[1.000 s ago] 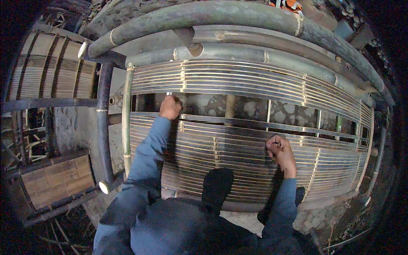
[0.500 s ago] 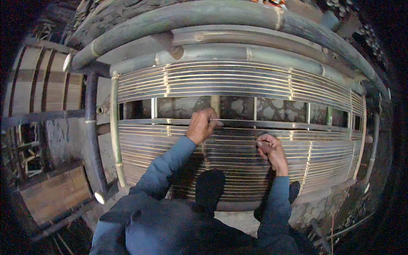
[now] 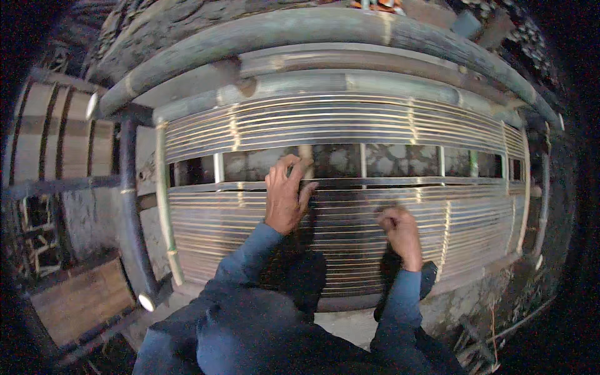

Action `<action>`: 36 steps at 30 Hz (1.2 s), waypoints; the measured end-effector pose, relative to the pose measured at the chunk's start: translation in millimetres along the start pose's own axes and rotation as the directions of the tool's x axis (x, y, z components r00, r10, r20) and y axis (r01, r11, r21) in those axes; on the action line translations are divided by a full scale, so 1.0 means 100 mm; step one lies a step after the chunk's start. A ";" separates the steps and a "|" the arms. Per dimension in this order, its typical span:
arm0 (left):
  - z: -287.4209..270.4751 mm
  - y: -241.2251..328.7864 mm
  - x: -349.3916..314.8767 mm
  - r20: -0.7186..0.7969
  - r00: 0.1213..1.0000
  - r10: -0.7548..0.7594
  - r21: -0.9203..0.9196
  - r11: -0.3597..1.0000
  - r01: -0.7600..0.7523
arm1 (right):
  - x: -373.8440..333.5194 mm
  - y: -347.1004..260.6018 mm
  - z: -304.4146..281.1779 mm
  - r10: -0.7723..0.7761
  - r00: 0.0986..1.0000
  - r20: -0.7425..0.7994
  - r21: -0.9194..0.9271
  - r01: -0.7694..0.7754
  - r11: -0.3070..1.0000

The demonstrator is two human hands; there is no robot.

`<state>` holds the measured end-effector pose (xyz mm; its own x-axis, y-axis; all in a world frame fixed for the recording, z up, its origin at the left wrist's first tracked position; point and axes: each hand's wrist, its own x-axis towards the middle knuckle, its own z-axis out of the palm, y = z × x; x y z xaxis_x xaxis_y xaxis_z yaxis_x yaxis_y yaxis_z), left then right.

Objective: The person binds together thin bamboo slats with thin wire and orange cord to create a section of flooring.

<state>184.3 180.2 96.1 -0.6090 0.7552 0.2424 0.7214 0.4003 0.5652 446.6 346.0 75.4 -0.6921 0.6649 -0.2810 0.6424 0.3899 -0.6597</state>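
Left hand [image 3: 286, 199], its fingers spread apart, is over the near slats [image 3: 478, 228] of the bamboo bench [image 3: 166, 206], beside the gap [image 3: 397, 160]; farther right, the right hand [image 3: 403, 236] curls, too blurred to tell whether it holds anything

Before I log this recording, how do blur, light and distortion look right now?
Head view: right hand motion-blurred, left hand somewhat clearer; head view: upper slats catch pale highlights, with a darker, shadowed patch between the hands; head view: the top bamboo pole bows, likely partly fisheye distortion, and the picture's corners fall to speckled black.
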 end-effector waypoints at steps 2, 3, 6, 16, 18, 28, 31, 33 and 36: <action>-0.18 -0.34 -0.19 -0.108 0.993 -0.040 -0.074 0.997 0.032 | 0.05 -0.17 -0.15 0.016 0.985 -0.174 0.065 -0.005 0.998; -0.33 -0.62 -0.32 -0.195 0.967 -0.166 -0.101 0.984 0.148 | 0.09 -0.28 -0.25 0.002 0.976 -0.217 -0.003 -0.003 1.000; -0.99 -1.68 -0.65 -0.217 0.926 -0.308 -0.032 0.951 0.309 | 0.30 -0.48 -0.19 -0.149 0.935 -0.321 -0.136 0.110 0.985; -1.12 -2.41 -0.63 0.116 0.983 -0.143 -0.072 0.986 0.152 | 0.77 -0.94 0.59 -0.477 0.879 0.012 -0.318 0.456 0.831; -1.17 -2.41 -0.74 0.236 0.905 -0.353 -0.242 0.881 0.407 | 0.67 -0.91 0.58 -0.471 0.879 0.072 -0.245 0.474 0.846; -0.93 -1.84 -0.29 -0.302 0.945 -0.127 0.221 0.955 0.199 | 0.95 -0.94 0.48 -0.435 0.870 -0.232 -0.390 0.326 0.861; -0.76 -1.22 -0.13 -0.137 0.941 -0.309 -0.188 0.941 0.282 | 0.92 -0.30 0.02 -0.147 0.837 -0.527 0.037 0.196 0.980; -0.61 -0.76 -0.06 -0.074 0.966 -0.247 -0.258 0.941 0.220 | 0.62 0.05 -0.30 0.071 0.808 -0.586 0.039 -0.059 0.997; -0.22 -0.33 -0.02 0.045 0.985 -0.165 -0.426 0.889 0.168 | 0.28 0.41 -0.32 0.158 0.906 -0.392 -0.072 -0.201 0.977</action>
<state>154.8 153.7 94.8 -0.7040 0.7016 0.1103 0.3984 0.2615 0.8792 464.1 400.6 63.2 -0.3966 0.9140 -0.0854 0.7904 0.2928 -0.5380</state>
